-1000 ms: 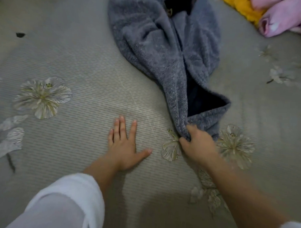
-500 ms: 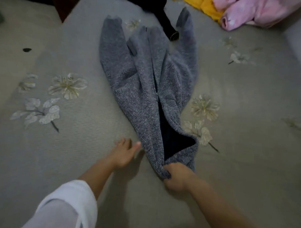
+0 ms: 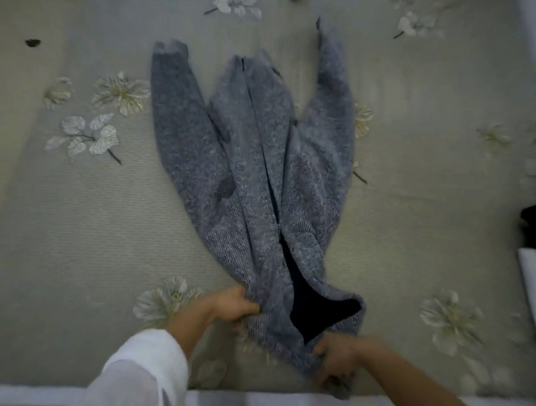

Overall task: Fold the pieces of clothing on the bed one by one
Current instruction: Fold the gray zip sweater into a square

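A grey-blue knitted zip jacket (image 3: 250,159) lies lengthwise down the middle of the bed, its sleeves spread to both sides and its dark lining showing at the near hem. My left hand (image 3: 229,306) grips the hem's left edge. My right hand (image 3: 335,361) grips the hem's right corner close to the bed's near edge. White sleeves cover both my forearms.
The bed (image 3: 77,226) has a beige cover printed with pale flowers. Its white near edge (image 3: 272,400) runs along the bottom. A dark item (image 3: 535,221) and a white roll (image 3: 531,282) lie at the right edge. A small dark speck (image 3: 32,42) sits far left.
The jacket has been dragged toward the near edge by my right hand. My left hand left the cover and took hold of the hem's left side. The pink and yellow clothes passed out of view.
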`<state>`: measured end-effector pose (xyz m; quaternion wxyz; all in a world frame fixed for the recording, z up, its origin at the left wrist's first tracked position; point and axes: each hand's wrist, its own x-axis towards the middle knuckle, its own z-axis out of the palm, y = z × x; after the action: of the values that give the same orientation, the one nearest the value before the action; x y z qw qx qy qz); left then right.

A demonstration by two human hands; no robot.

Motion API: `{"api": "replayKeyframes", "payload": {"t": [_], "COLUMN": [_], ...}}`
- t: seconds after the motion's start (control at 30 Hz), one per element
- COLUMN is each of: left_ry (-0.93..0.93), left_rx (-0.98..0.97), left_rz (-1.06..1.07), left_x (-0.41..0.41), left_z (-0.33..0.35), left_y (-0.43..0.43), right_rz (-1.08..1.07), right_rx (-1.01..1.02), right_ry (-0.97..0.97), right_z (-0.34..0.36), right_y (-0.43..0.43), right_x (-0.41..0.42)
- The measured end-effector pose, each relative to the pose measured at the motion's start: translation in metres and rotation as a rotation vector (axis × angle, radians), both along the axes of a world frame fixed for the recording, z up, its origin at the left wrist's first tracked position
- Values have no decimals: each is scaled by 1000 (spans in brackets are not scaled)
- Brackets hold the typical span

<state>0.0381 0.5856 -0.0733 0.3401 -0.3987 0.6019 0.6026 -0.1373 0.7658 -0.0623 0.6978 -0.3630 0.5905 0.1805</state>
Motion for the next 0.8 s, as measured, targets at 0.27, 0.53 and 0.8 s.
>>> {"api": "replayKeyframes", "payload": {"t": [0.27, 0.53, 0.8], "left_ry": [-217, -61, 110], "left_rx": [14, 111, 119], "left_rz": [363, 1472, 1412], "left_x": [63, 47, 35], "left_z": [4, -13, 52], "left_y": [-27, -48, -61], "right_rz": [-884, -1429, -1813], "right_rx": [-475, -223, -210], "right_ry": [448, 580, 121], "right_z": [7, -48, 30], "right_y": [-51, -70, -102], "right_x": [-55, -53, -75]}}
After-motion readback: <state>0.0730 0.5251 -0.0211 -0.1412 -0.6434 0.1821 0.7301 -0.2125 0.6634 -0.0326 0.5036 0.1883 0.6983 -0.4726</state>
